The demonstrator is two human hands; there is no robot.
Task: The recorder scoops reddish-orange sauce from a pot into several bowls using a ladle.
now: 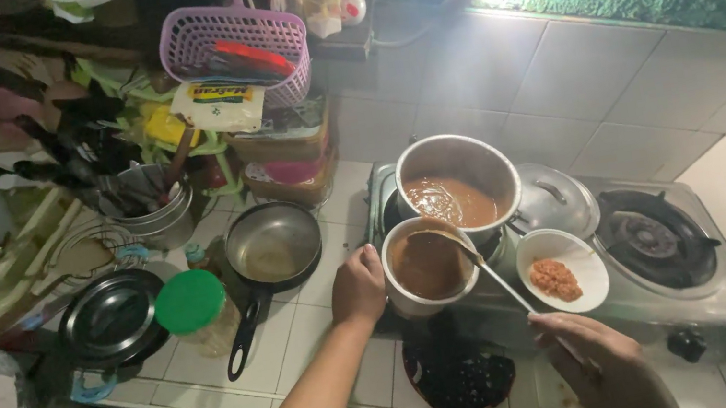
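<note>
While our left hand (pixel 358 285) curls around the side of a small round metal bowl (pixel 429 269) filled with smooth brown sauce, our right hand (pixel 601 360) grips the thin handle of a long metal ladle (pixel 469 260), whose scoop sits at the surface of that sauce. We take this small bowl as our landmark. It rests at the front edge of the steel gas stove (pixel 688 293), touching the near side of a larger shiny metal pot (pixel 457 181) just behind it — that pot holds the same glossy brown liquid. Just to the right of the bowl stands a white ceramic bowl (pixel 562 267) with a coarse, reddish-orange lump in it, and behind that lies a domed metal lid (pixel 555 201). Farther right is a bare black burner (pixel 650 236). To the left of the bowl, on the white tiled counter (pixel 305 325), we see a dark frying pan (pixel 273 245) with a long black handle, then a jar with a flat green lid (pixel 190 301), then a round dark lid (pixel 112 317). Behind and left — well apart — hangs a lilac plastic basket (pixel 232 40) of open mesh.
</note>
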